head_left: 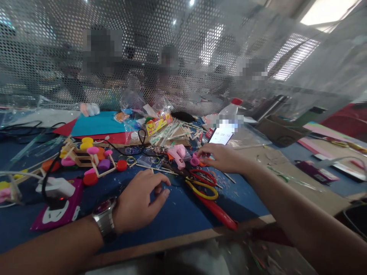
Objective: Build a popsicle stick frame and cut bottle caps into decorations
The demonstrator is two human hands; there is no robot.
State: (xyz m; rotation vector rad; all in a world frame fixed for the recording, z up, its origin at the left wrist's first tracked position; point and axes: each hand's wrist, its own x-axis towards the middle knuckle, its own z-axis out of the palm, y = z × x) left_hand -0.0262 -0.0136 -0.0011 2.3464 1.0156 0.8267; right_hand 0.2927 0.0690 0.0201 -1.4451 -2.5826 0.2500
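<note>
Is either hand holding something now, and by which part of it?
The right hand seems to pinch a small pink cap by its rim. The left hand holds nothing, over the blue mat.

perforated metal screen (183, 49) behind blue table (180, 215), bright ceiling light (327, 11).

Small round pink cap (195, 161) is lying flat on the blue mat (177, 214), sitting just right of the pink glue gun (178, 154), near the scissors (204, 187).
</note>
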